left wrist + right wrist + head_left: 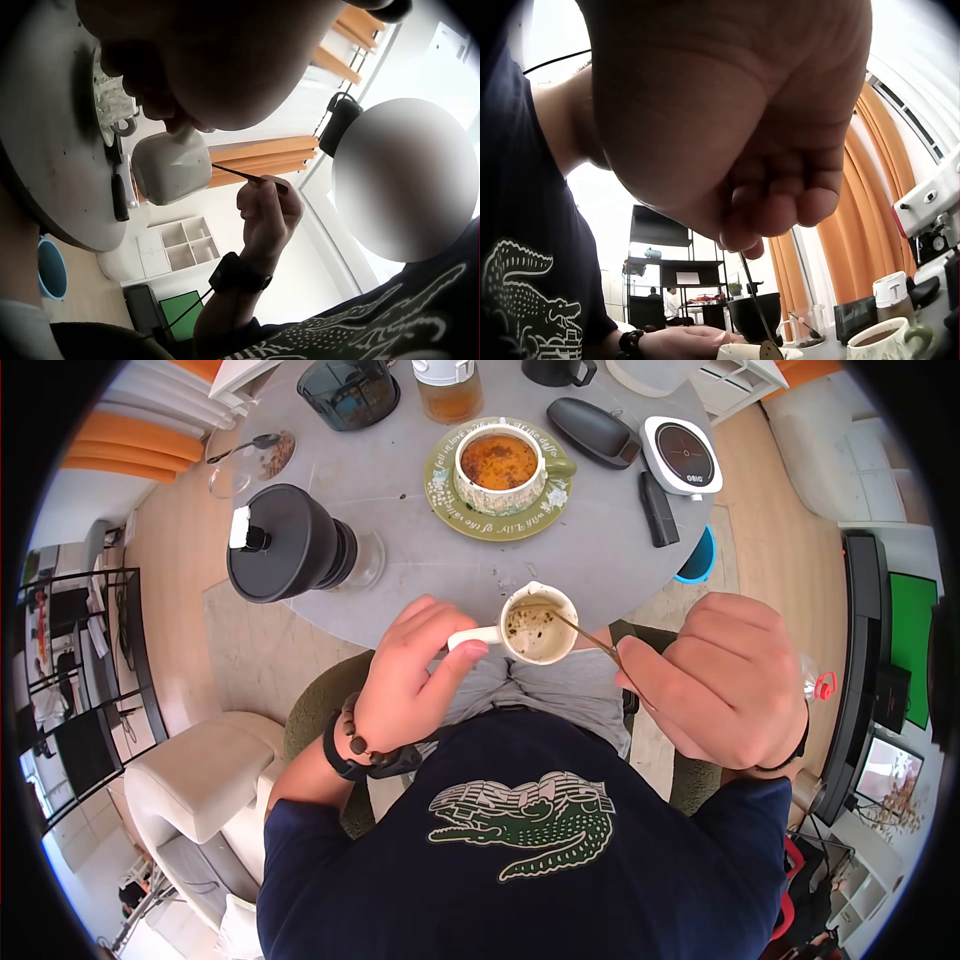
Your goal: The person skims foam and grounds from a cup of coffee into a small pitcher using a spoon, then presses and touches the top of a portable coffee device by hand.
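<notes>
My left hand [405, 670] pinches the handle of a small white cup [540, 645] over my lap, near the table's front edge. The cup tilts toward me, and dark specks and brownish residue show on its inside. With my right hand [715, 680] I grip a thin metal spoon [592, 639], its far end inside the cup. In the left wrist view the cup [172, 166] shows from outside, with the spoon handle [244, 175] reaching into its mouth. The right wrist view shows the spoon [761, 307] pointing down from curled fingers [776, 214].
On the grey table [420, 520] a patterned cup [500, 465] of brown liquid stands on a green saucer [455, 520]. A black grinder [280, 545] lies at left. At right are a black tray [590, 430], a scale [680, 455] and a black stick-like object [657, 510].
</notes>
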The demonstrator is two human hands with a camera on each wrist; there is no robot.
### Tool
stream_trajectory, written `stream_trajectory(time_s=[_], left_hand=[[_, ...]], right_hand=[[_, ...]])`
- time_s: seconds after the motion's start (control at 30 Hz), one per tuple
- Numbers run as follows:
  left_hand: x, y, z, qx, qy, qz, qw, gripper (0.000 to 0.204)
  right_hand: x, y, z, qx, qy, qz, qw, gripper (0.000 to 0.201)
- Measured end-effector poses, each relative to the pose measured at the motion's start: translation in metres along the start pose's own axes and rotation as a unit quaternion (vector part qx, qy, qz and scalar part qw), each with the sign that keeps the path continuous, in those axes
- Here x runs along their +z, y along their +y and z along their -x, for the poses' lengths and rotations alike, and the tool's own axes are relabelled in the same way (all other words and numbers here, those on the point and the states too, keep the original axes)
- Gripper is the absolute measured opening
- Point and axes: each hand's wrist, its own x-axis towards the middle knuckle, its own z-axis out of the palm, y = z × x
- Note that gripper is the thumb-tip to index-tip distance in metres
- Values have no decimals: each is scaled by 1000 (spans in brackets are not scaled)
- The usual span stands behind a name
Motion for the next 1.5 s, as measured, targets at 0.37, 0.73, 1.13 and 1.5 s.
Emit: stream_trajectory(time_s=[0.37, 0.73, 1.13, 1.5], left_hand=[[1, -19, -4, 164, 87, -96, 978, 16], [-1, -23, -4, 159, 105, -102, 976, 17], [1, -20, -5, 103, 88, -66, 989, 15], [6, -23, -5, 66, 73, -23, 995, 14]], right_hand=[[11, -2, -1, -48, 56, 28, 997, 28], [12, -1, -2, -66, 41, 63, 995, 30], [9, 2, -5, -47, -2, 58, 997, 25], [9, 14, -5, -13, 31, 19, 999, 30]])
